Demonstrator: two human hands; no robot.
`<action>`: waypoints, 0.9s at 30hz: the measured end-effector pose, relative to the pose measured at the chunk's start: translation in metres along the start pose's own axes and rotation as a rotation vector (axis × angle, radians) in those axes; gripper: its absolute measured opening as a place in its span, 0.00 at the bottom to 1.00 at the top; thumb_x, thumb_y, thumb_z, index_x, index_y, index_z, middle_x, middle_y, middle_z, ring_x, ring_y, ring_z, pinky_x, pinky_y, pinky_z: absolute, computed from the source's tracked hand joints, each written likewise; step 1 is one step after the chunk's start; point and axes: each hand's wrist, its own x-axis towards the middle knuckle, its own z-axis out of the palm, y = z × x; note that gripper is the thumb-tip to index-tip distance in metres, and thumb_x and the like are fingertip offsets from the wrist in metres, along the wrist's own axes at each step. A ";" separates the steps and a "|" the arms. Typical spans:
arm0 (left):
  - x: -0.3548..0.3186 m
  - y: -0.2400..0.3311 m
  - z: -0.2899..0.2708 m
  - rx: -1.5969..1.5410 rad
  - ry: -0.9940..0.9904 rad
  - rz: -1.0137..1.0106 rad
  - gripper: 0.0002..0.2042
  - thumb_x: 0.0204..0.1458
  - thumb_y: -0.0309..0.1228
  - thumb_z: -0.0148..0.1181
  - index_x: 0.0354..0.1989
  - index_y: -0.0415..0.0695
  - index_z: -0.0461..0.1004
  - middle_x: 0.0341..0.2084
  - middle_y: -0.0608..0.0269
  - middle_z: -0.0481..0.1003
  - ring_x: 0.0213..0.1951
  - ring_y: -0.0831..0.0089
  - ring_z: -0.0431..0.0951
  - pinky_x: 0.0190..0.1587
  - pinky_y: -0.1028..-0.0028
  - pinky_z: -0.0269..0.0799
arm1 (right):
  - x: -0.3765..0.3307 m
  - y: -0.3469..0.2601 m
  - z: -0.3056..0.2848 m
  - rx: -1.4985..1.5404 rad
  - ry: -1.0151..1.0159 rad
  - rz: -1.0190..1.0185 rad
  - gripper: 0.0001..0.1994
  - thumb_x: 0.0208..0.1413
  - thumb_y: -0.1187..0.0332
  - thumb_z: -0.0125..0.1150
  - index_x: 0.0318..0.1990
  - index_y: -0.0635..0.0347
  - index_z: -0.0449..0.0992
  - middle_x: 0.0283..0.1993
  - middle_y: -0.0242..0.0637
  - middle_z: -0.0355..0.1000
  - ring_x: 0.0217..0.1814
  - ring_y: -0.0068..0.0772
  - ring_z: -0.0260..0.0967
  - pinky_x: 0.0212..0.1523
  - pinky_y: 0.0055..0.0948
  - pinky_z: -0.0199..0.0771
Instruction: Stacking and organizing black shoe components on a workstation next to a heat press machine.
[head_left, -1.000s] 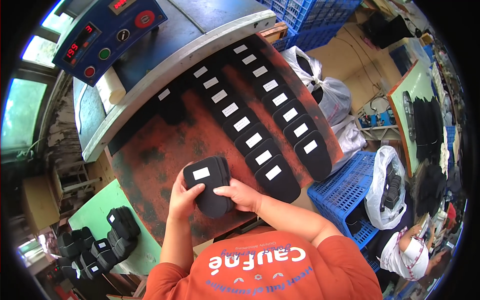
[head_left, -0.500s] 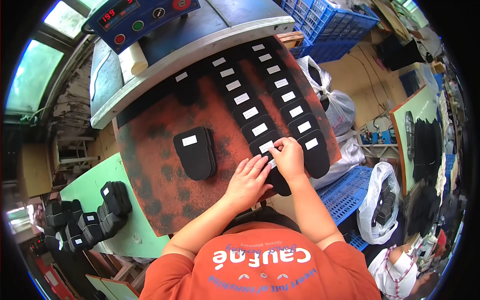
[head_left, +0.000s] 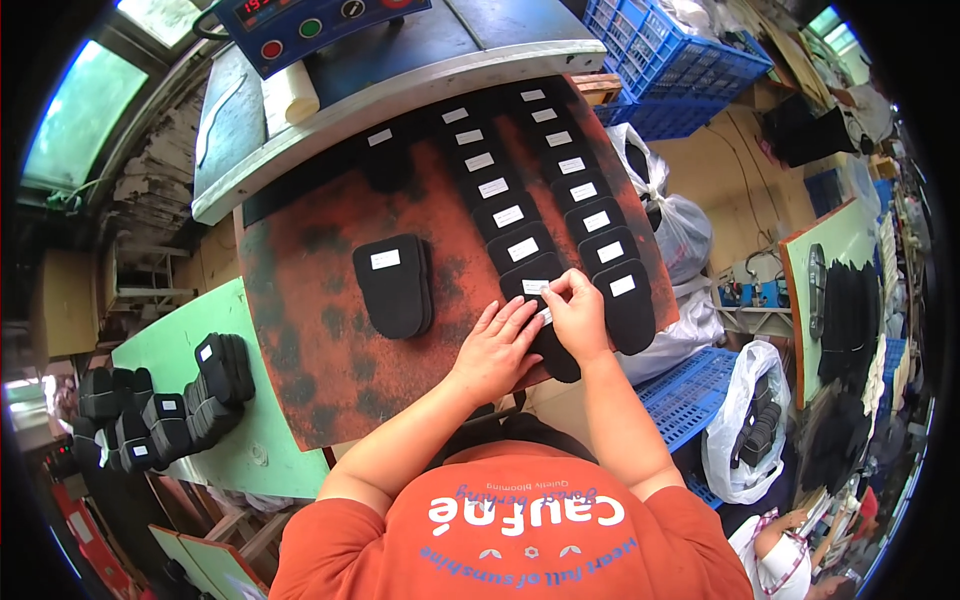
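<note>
Black insole-shaped pads with white labels overlap in two columns at the right of the red-brown board. My left hand [head_left: 494, 346] lies with outstretched fingers over the left edge of the nearest pad [head_left: 556, 358] in the left column. A white label strip shows just beyond its fingertips. My right hand [head_left: 576, 316] is closed in a pinch at the right end of a white label [head_left: 535, 287] on the pad behind. Its fingertips partly cover that label. Left of my hands sits a small stack of labelled black pads [head_left: 393, 290].
A heat press [head_left: 400, 80] with a blue control box [head_left: 320, 30] borders the board's far side. Blue crates [head_left: 665, 60] and plastic bags [head_left: 682, 225] stand to the right. More black pads [head_left: 225, 370] lie on a green table [head_left: 255, 345] at left. Another person [head_left: 775, 555] is at lower right.
The view has shifted slightly. My right hand's pinch stays at the label, and my left hand remains flat on the nearest pad with little visible movement.
</note>
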 end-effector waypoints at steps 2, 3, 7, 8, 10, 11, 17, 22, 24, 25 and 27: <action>0.000 0.000 0.000 -0.006 0.006 0.001 0.26 0.44 0.38 0.60 0.54 0.44 0.66 0.57 0.58 0.62 0.60 0.62 0.58 0.62 0.58 0.50 | 0.002 0.005 -0.002 0.024 -0.045 0.003 0.06 0.47 0.78 0.59 0.24 0.62 0.68 0.22 0.26 0.65 0.24 0.14 0.59 0.25 0.17 0.61; 0.000 0.000 0.000 0.000 0.004 0.003 0.26 0.44 0.38 0.60 0.54 0.44 0.66 0.57 0.58 0.62 0.60 0.62 0.58 0.62 0.58 0.50 | 0.004 0.005 -0.003 0.023 -0.050 0.001 0.06 0.47 0.78 0.59 0.24 0.62 0.68 0.22 0.26 0.65 0.24 0.14 0.59 0.25 0.17 0.61; 0.000 0.000 0.000 -0.001 -0.001 0.004 0.25 0.44 0.38 0.60 0.53 0.44 0.67 0.57 0.58 0.61 0.61 0.61 0.58 0.62 0.58 0.50 | 0.012 0.003 -0.005 -0.059 -0.048 0.022 0.06 0.44 0.76 0.61 0.24 0.64 0.69 0.20 0.36 0.69 0.23 0.24 0.66 0.27 0.25 0.66; 0.000 -0.001 0.000 -0.001 0.000 0.003 0.25 0.44 0.38 0.60 0.53 0.44 0.67 0.57 0.58 0.61 0.61 0.61 0.58 0.62 0.58 0.50 | 0.013 0.002 -0.004 -0.094 -0.050 0.023 0.06 0.44 0.75 0.61 0.23 0.65 0.69 0.20 0.37 0.69 0.23 0.25 0.66 0.27 0.26 0.67; -0.001 -0.001 0.002 -0.014 0.007 0.006 0.25 0.44 0.38 0.60 0.52 0.43 0.67 0.57 0.58 0.61 0.61 0.61 0.58 0.62 0.58 0.50 | 0.015 0.001 -0.003 -0.111 -0.045 0.041 0.06 0.44 0.75 0.61 0.23 0.65 0.69 0.20 0.38 0.69 0.23 0.27 0.67 0.27 0.27 0.67; -0.001 -0.001 0.002 -0.014 0.008 0.005 0.25 0.44 0.38 0.60 0.52 0.43 0.67 0.57 0.58 0.61 0.61 0.61 0.58 0.62 0.58 0.50 | 0.015 0.000 -0.003 -0.127 -0.038 0.060 0.06 0.44 0.75 0.61 0.23 0.65 0.69 0.21 0.39 0.70 0.23 0.29 0.67 0.28 0.28 0.67; -0.001 0.000 0.001 -0.027 0.012 0.010 0.25 0.45 0.37 0.60 0.52 0.43 0.67 0.57 0.55 0.60 0.61 0.59 0.57 0.62 0.57 0.50 | 0.015 -0.007 -0.001 -0.228 -0.010 0.031 0.06 0.44 0.74 0.61 0.23 0.63 0.69 0.21 0.40 0.70 0.23 0.34 0.68 0.28 0.31 0.67; 0.002 0.000 0.000 -0.014 -0.050 -0.015 0.26 0.45 0.38 0.59 0.54 0.44 0.66 0.60 0.49 0.54 0.64 0.54 0.51 0.64 0.56 0.45 | 0.016 -0.008 -0.001 -0.262 -0.012 0.062 0.06 0.44 0.73 0.61 0.23 0.63 0.70 0.22 0.41 0.71 0.25 0.36 0.70 0.29 0.32 0.68; 0.002 0.000 0.000 -0.010 -0.063 -0.021 0.25 0.46 0.39 0.58 0.54 0.44 0.66 0.61 0.49 0.54 0.64 0.55 0.50 0.64 0.56 0.44 | 0.016 -0.009 0.000 -0.271 -0.018 0.087 0.06 0.43 0.73 0.62 0.23 0.63 0.70 0.22 0.41 0.71 0.26 0.37 0.71 0.29 0.32 0.69; 0.002 0.000 0.000 -0.006 -0.076 -0.028 0.25 0.46 0.39 0.58 0.54 0.45 0.66 0.61 0.49 0.53 0.64 0.55 0.49 0.64 0.56 0.44 | 0.017 -0.008 0.001 -0.281 0.010 0.063 0.07 0.43 0.73 0.62 0.25 0.64 0.70 0.22 0.41 0.71 0.26 0.37 0.71 0.30 0.32 0.70; 0.002 0.000 0.000 0.000 -0.079 -0.026 0.25 0.47 0.39 0.57 0.54 0.45 0.65 0.61 0.49 0.53 0.65 0.55 0.49 0.64 0.56 0.43 | 0.017 -0.005 0.002 -0.291 0.040 0.039 0.07 0.42 0.72 0.63 0.26 0.64 0.70 0.23 0.41 0.72 0.26 0.38 0.72 0.30 0.32 0.70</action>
